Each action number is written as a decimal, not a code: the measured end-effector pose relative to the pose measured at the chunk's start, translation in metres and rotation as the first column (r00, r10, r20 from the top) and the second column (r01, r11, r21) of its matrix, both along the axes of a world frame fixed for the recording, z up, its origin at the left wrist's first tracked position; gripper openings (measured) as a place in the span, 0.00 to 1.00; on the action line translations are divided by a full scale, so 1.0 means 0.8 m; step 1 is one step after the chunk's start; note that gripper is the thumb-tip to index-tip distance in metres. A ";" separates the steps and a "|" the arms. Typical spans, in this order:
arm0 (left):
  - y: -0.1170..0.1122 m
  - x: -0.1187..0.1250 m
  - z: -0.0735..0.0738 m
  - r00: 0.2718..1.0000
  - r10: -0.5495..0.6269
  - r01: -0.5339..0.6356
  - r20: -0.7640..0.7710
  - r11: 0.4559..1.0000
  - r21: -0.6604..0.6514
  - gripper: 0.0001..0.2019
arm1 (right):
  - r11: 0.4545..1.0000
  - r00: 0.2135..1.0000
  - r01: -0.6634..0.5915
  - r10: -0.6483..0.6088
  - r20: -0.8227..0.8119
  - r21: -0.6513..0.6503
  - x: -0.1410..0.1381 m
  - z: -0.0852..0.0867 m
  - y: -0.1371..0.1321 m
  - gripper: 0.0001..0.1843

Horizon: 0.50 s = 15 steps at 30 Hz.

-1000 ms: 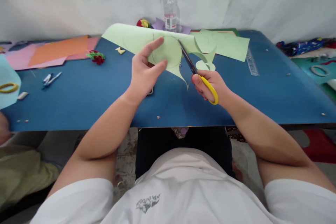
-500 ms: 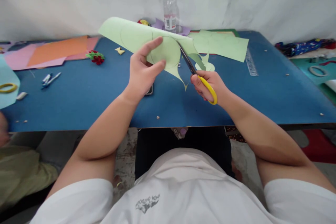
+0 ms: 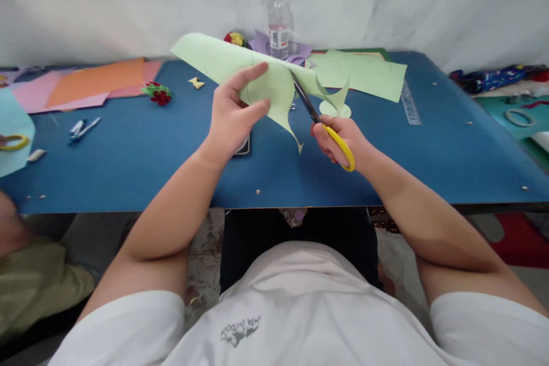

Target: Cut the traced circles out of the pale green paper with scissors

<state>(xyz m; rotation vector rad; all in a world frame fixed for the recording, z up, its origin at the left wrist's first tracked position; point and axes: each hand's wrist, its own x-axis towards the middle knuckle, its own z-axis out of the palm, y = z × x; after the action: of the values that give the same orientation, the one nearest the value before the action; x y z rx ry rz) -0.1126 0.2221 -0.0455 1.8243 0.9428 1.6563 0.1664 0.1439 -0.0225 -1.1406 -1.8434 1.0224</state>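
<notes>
My left hand [image 3: 234, 106] pinches a light green paper sheet [image 3: 274, 88] between thumb and fingers, holding it above the table. Faint circles are drawn on the sheet, and its right side is cut into curved, pointed strips. In my right hand [image 3: 341, 140] is a pair of scissors [image 3: 305, 94] with yellow handles. Their dark blades meet the paper along the right edge of a drawn circle. A pale green paper disc [image 3: 328, 108] lies on the table behind my right hand. Under my left hand, a phone-like object [image 3: 244, 147] is partly hidden.
A plastic bottle [image 3: 278, 17] stands by the wall. Green paper [image 3: 369, 74] and a clear ruler [image 3: 410, 103] lie to the right. At left are orange paper [image 3: 96, 83], a red-green flower [image 3: 158, 93], pens [image 3: 83, 130] and another person's arm [image 3: 11, 223].
The green sheet has shifted slightly right and tilted in my left hand, and its cut strip at right has swung up. The scissors stay nearly in place at the circle's edge.
</notes>
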 end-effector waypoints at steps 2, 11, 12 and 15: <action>0.000 -0.001 -0.001 1.000 -0.016 0.015 -0.024 1.000 -0.008 0.32 | 1.000 1.000 -0.011 0.011 -0.001 -0.020 0.001 -0.003 0.002 0.44; -0.013 0.003 0.008 0.993 -0.094 0.094 -0.067 0.996 0.000 0.35 | 0.979 0.995 -0.057 0.041 -0.087 -0.195 -0.005 0.003 -0.002 0.46; -0.016 0.004 0.011 0.992 -0.099 0.100 -0.074 0.995 0.004 0.36 | 0.979 0.996 -0.052 0.037 -0.081 -0.195 -0.005 0.003 -0.002 0.47; -0.023 0.007 0.019 0.990 -0.102 0.104 -0.102 0.994 0.014 0.37 | 0.981 0.995 -0.071 0.056 -0.087 -0.180 -0.003 0.003 -0.002 0.48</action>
<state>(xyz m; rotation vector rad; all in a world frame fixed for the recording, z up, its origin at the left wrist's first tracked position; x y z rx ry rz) -0.1073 0.2034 -0.0302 1.9519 0.8615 1.5281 0.1643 0.1420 -0.0200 -1.1340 -1.7598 1.2788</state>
